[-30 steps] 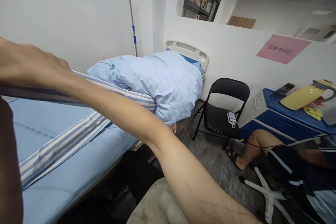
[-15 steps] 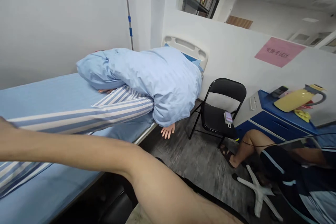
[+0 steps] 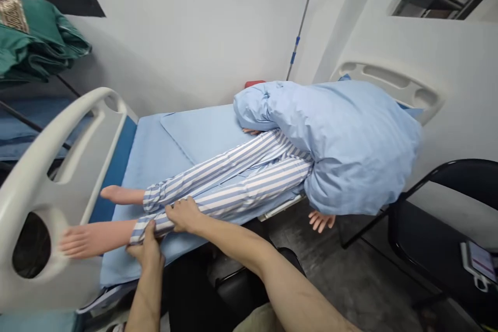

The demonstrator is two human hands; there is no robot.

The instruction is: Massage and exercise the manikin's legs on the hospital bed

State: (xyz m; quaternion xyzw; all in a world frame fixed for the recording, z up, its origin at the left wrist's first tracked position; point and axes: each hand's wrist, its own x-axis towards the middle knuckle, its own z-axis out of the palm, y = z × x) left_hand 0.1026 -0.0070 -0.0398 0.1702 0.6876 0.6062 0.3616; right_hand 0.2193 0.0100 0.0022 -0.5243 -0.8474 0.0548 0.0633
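Observation:
A nursing manikin lies on the bed in blue-and-white striped trousers (image 3: 249, 192), its upper body under a light blue quilt (image 3: 350, 145). My left hand (image 3: 147, 251) holds the nearer lower leg just above the ankle, thumb on the cuff and fingers mostly hidden beneath. A little higher up the same leg, my right hand (image 3: 185, 214) is wrapped over the shin. The nearer bare foot (image 3: 91, 238) points at the footboard; the farther foot (image 3: 120, 195) rests on the blue sheet (image 3: 151, 140). One manikin hand (image 3: 322, 221) hangs past the bed's near edge.
A pale footboard (image 3: 73, 129) stands at the left and a headboard (image 3: 392, 78) at the far right. Behind the bed rises an IV pole (image 3: 303, 21). A black folding chair (image 3: 424, 249) holding a phone (image 3: 480, 259) is at right. Green folded fabric (image 3: 50, 36) lies far left.
My view has swung left toward the foot of the bed. Both hands now show on the manikin's lower leg; before, one arm crossed the view with its hand out of sight.

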